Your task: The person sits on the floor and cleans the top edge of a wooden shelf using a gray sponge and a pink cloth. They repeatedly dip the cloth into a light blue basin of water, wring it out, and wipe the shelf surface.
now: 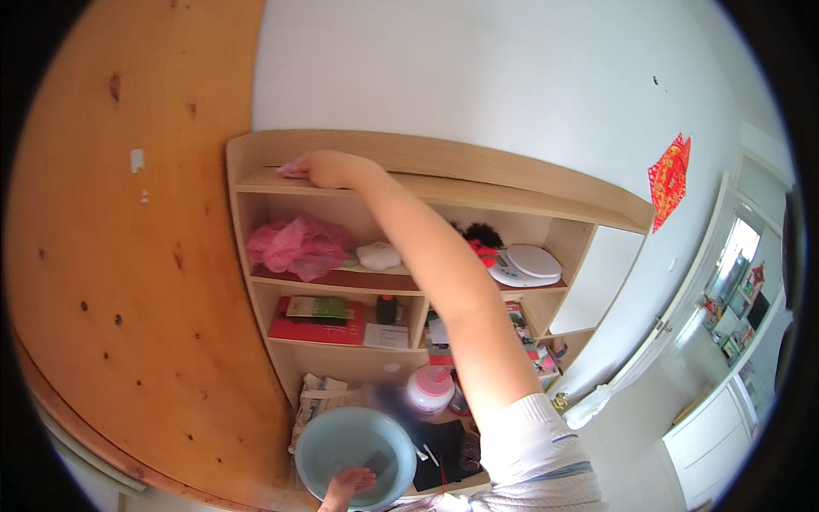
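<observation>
My right hand (326,169) reaches far up and left onto the top board (448,189) of a wooden shelf unit. A bit of pinkish cloth shows at its fingertips, pressed on the board. Low in the view, my left hand (350,481) is over a light blue plastic basin (310,441), its fingers apart and nothing seen in them. A grey, blurred patch lies in the basin beside those fingers. Below my right hand, a pink plastic bag (301,246) and a white item (379,255) rest on the second shelf.
A digital kitchen scale (528,265) stands right of my forearm. Lower down are a red box (281,326), a dark bottle (386,310) and a pink-lidded jar (431,392). A wooden panel (147,256) bounds the left side; a door (710,441) stands far right.
</observation>
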Demonstrator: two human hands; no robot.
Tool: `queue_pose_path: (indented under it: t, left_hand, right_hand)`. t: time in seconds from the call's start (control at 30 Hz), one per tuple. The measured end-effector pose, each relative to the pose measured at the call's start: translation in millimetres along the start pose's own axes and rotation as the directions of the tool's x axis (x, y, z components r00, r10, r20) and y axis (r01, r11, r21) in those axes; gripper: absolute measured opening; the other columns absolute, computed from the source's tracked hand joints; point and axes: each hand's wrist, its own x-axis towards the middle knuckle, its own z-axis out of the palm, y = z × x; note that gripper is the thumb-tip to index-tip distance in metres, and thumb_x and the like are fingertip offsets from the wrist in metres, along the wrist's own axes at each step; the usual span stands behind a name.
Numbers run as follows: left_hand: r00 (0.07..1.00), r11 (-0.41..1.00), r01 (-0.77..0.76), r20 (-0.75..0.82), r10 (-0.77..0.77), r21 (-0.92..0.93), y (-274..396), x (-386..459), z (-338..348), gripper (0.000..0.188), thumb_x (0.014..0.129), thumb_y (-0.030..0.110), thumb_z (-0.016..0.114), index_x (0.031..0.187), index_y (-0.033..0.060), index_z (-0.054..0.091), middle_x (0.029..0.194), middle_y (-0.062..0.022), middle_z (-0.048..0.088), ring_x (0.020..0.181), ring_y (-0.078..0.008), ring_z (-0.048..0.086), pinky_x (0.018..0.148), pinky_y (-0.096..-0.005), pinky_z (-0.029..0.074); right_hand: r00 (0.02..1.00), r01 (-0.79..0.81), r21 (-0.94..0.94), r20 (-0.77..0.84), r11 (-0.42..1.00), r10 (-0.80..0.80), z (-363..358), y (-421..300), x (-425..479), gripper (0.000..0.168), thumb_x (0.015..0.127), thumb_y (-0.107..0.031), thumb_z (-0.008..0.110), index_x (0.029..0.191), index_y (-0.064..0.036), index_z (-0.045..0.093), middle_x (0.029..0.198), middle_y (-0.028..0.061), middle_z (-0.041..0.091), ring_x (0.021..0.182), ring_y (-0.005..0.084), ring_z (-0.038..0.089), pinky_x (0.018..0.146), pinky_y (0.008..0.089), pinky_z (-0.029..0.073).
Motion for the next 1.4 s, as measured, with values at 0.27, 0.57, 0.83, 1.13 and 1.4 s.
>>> queue_pose_path:
  t: [0.27, 0.57, 0.83, 1.13, 1.4]
  left_hand:
    - [0.960, 0.846, -0.281, 0.149, 0.238, 0.454, -12.9, 35.3, 4.7, 0.044, 0.090, 0.035, 0.060, 0.123, 0.0073, 0.056, 0.110, -0.0130, 0.062, 0.097, -0.0271, 0.062, 0.085, -0.0424, 0.049]
    - [0.969, 0.871, -0.172, 0.237, 0.066, 0.460, 20.1, 52.0, 32.6, 0.038, 0.095, 0.029, 0.054, 0.127, 0.0082, 0.055, 0.120, -0.0112, 0.058, 0.110, -0.0264, 0.056, 0.094, -0.0420, 0.045]
    - [0.985, 0.971, 0.155, 0.106, -0.137, -0.180, 16.3, 11.9, 44.4, 0.025, 0.098, 0.020, 0.053, 0.116, 0.0031, 0.058, 0.106, -0.0117, 0.064, 0.096, -0.0243, 0.063, 0.084, -0.0383, 0.053]
    - [0.993, 0.959, 0.120, 0.037, -0.114, -0.256, 23.9, -10.1, 37.5, 0.023, 0.099, 0.015, 0.049, 0.107, -0.0043, 0.058, 0.103, -0.0173, 0.066, 0.093, -0.0258, 0.067, 0.086, -0.0370, 0.056]
    - [0.999, 0.965, 0.040, 0.032, -0.033, -0.261, 23.6, -40.5, 20.0, 0.024, 0.098, 0.016, 0.052, 0.108, -0.0046, 0.059, 0.102, -0.0155, 0.068, 0.093, -0.0241, 0.068, 0.086, -0.0362, 0.055]
  right_hand:
    - [0.797, -0.539, 0.664, 0.203, 0.518, 0.569, -110.3, 123.3, -288.8, 0.042, 0.098, -0.019, 0.047, 0.137, -0.006, 0.051, 0.134, 0.0038, 0.058, 0.122, 0.0138, 0.053, 0.100, 0.0259, 0.039]
    - [0.213, -0.974, 0.030, -0.227, 0.225, 0.950, -203.8, 231.9, -587.7, 0.039, 0.096, -0.032, 0.046, 0.126, -0.013, 0.062, 0.125, 0.0034, 0.063, 0.118, 0.0172, 0.056, 0.094, 0.0347, 0.043]
    - [-0.109, -0.981, 0.190, -0.379, -0.038, 0.919, -138.0, 218.6, -345.9, 0.018, 0.089, -0.015, 0.054, 0.099, -0.004, 0.064, 0.094, 0.0152, 0.066, 0.080, 0.0263, 0.061, 0.071, 0.0425, 0.051]
    - [0.126, -0.991, 0.034, -0.162, 0.133, 0.979, -30.6, 108.4, -37.8, 0.047, 0.089, -0.024, 0.051, 0.129, -0.002, 0.038, 0.133, 0.0217, 0.024, 0.121, 0.0473, 0.023, 0.095, 0.0647, 0.031]
    - [0.023, -0.977, -0.205, -0.374, -0.059, 0.927, -41.3, 77.2, -63.1, 0.091, 0.082, -0.026, 0.068, 0.151, -0.002, 0.014, 0.156, 0.0220, 0.009, 0.141, 0.0448, 0.007, 0.104, 0.0653, 0.015]
